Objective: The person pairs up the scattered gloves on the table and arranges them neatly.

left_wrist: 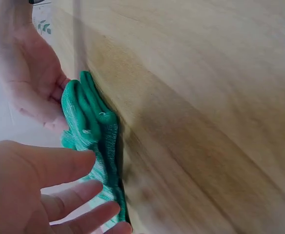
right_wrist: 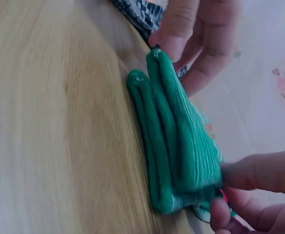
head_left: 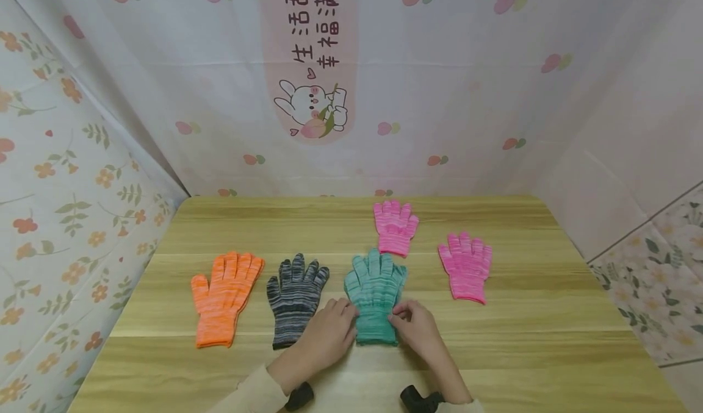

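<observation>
Two teal-green knit gloves (head_left: 376, 303) lie stacked on the table, cuffs toward me, their layered cuff ends (right_wrist: 191, 146) showing in the right wrist view. My left hand (head_left: 329, 333) is at the stack's left edge near the cuffs. Its fingers (left_wrist: 79, 195) look fairly straight and spread beside the knit in the left wrist view. On the opposite side my right hand (head_left: 417, 327) pinches the cuff edge between thumb and fingers. A black-and-grey glove (head_left: 296, 297) lies just left of my left hand, partly under its wrist in the head view.
An orange glove (head_left: 222, 297) lies at the left of the wooden table (head_left: 522, 352). One pink glove (head_left: 395, 227) is behind the green stack, another pink glove (head_left: 468, 266) to its right. A printed curtain (head_left: 439, 83) hangs behind the table's far edge.
</observation>
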`<state>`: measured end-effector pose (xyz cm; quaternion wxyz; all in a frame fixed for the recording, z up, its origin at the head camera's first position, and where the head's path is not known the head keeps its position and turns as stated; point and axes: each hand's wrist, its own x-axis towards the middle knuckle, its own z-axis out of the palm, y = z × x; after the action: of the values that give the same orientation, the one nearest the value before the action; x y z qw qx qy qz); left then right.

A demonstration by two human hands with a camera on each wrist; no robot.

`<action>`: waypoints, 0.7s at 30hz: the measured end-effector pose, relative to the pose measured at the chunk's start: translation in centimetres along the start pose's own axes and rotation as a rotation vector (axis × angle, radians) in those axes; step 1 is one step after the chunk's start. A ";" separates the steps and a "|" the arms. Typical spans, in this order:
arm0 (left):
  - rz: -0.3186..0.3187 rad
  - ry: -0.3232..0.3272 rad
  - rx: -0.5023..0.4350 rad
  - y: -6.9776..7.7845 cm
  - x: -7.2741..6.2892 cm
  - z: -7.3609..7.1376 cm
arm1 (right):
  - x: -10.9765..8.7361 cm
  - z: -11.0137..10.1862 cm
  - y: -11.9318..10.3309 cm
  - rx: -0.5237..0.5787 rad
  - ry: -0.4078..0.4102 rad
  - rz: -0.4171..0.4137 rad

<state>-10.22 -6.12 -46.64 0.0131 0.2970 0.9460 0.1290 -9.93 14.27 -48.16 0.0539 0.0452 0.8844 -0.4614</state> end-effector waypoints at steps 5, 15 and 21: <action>-0.031 -0.038 0.011 -0.2 -0.3 0.2 | 0.0 -0.2 -0.1 0.010 0.031 0.041; -0.056 -0.141 0.041 -0.2 -0.1 0.6 | -0.1 -0.4 -0.1 0.045 0.011 0.067; -0.043 -0.154 0.057 -0.4 -0.2 0.1 | 0.0 -0.2 0.1 0.023 0.026 0.057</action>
<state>-10.27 -6.48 -46.86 0.0802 0.2858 0.9517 0.0784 -9.95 14.43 -48.13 0.0549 0.0771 0.8780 -0.4693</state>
